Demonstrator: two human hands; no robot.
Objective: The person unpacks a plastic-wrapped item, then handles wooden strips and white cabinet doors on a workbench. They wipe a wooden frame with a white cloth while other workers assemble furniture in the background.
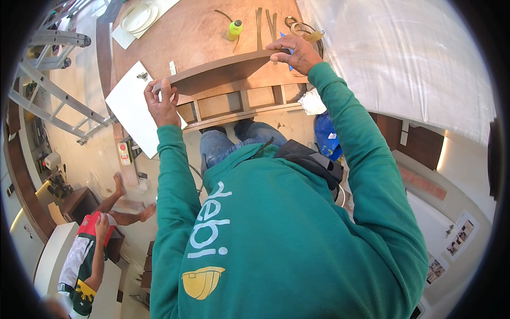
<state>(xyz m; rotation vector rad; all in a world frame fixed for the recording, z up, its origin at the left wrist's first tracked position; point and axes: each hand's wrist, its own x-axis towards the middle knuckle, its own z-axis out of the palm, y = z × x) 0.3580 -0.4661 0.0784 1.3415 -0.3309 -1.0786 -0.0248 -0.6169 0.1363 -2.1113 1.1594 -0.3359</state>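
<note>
The board (223, 72) between both hands looked like smooth matt brown laminate. The table (191, 32) beyond was bare, slightly rough plywood. Just past the right hand (295, 53), a glossy yellow plastic bottle (234, 30); further right, a shiny plastic sheet (404, 58).

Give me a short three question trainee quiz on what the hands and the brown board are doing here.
1. True or false: both hands hold the brown board.
2. Which hand has its grip at the board's end nearest the white panel: the left hand or the right hand?
3. What colour is the small bottle beyond the board?

Key: 1 true. 2 the left hand. 3 yellow-green.
</note>
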